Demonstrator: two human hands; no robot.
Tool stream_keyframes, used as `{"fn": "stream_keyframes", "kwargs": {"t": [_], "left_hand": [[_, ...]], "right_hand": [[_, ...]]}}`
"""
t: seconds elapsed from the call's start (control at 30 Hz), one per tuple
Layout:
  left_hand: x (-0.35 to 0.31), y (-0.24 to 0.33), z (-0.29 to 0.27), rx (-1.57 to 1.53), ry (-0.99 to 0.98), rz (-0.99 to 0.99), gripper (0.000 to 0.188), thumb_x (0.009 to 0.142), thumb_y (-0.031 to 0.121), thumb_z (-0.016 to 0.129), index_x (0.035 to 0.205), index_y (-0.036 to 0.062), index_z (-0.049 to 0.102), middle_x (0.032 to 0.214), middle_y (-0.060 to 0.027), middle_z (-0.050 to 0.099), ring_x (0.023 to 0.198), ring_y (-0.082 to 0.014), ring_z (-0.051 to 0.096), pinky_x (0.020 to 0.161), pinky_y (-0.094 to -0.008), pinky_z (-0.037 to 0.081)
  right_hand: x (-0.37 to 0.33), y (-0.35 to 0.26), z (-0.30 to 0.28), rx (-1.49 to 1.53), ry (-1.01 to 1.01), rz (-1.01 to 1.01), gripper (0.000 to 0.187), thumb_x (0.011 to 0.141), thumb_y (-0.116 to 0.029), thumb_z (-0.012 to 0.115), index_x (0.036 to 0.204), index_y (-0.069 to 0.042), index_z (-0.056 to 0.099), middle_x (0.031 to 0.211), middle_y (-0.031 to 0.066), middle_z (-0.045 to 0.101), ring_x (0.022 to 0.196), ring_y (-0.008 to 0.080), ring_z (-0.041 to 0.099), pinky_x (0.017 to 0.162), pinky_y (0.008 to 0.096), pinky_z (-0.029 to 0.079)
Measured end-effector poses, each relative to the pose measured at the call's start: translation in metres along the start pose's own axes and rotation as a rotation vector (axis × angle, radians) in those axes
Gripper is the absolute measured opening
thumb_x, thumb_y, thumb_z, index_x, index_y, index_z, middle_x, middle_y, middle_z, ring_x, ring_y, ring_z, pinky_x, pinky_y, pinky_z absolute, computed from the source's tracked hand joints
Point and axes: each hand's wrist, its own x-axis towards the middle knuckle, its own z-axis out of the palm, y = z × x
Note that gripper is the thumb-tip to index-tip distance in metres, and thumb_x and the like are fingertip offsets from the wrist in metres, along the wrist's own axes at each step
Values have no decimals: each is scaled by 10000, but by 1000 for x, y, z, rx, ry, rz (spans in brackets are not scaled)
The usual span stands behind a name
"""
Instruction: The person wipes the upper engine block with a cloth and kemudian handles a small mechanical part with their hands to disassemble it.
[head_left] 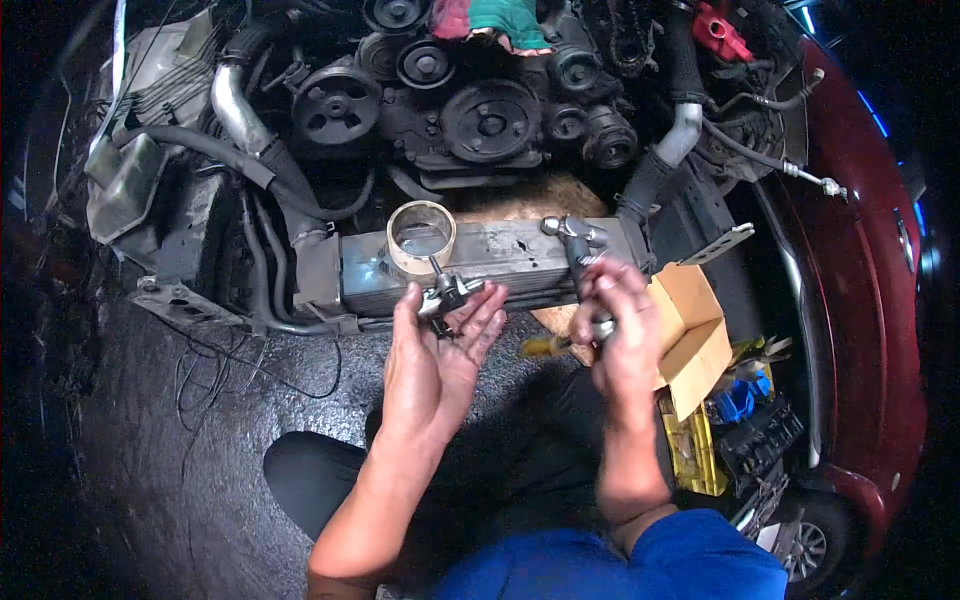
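My left hand point(435, 360) is turned palm up, with its thumb and fingers around a small black and silver metal part point(447, 295) that has a thin stem pointing upward. The part is just in front of a round beige tub or ring point(400, 258) on the flat top of the finned metal cooler point(480, 245). My right hand point(620, 325) is closed and slightly blurred, gripping a hammer-like tool point(575, 240) with a silver crosswise head and dark handle. A silver end shows at the palm. A blurred yellow piece point(545, 347) appears beside this hand; whether it is held is unclear.
Engine pulleys point(490, 120) fill the space behind the cooler, with curved pipes point(240, 110) at either side. An open cardboard box point(695, 345) stands at right, near a yellow case point(693, 450) and blue items point(742, 398). Black cables point(250, 375) lie on the floor; a dark red car panel point(850, 250) borders the right.
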Motion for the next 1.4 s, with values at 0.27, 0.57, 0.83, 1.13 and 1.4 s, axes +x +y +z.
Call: {"fn": "stream_keyframes", "kwargs": {"t": [0.27, 0.57, 0.83, 1.13, 1.4], "left_hand": [[-9, 8, 5, 11, 76, 18, 656, 1075, 485, 422, 1344, -109, 491, 1301, -261, 621, 1312, -372, 569, 1129, -455, 458], [-7, 17, -2, -31, 52, 66, 555, 1094, 430, 415, 1288, -77, 529, 1241, -254, 641, 1241, -341, 618, 1111, -427, 463], [12, 26, 1, -42, 25, 11, 548, 1100, 419, 398, 1277, -85, 524, 1243, -256, 641, 1218, -328, 634, 1090, -420, 486], [37, 24, -4, -69, -48, -26, 545, 1096, 412, 398, 1358, -66, 423, 1252, -290, 622, 1210, -379, 631, 1082, -456, 507], [40, 27, -3, -86, -41, -51, 546, 1095, 419, 422, 1357, -59, 437, 1247, -280, 623, 1230, -368, 623, 1084, -444, 504]], "right_hand": [[59, -12, 55, -1310, -245, -963, 417, 927, -93, 565, 1325, 27, 536, 969, 196, 618, 611, 337, 673, 558, 447, 569], [107, 76, 29, -1395, -994, -1190, 309, 906, -198, 591, 1156, -18, 577, 926, 100, 603, 800, 268, 661, 700, 397, 537], [125, 98, 10, -1340, -1033, -1167, 302, 912, -212, 581, 1151, -31, 608, 967, 92, 553, 922, 265, 591, 831, 379, 486], [120, 96, 15, -1445, -1019, -1008, 218, 893, -194, 592, 1005, -7, 613, 1070, 131, 526, 1036, 311, 525, 911, 434, 444], [106, 75, 19, -1395, -876, -1115, 302, 810, -212, 705, 1053, -33, 684, 1263, 202, 587, 1168, 383, 550, 1019, 503, 424]]}}
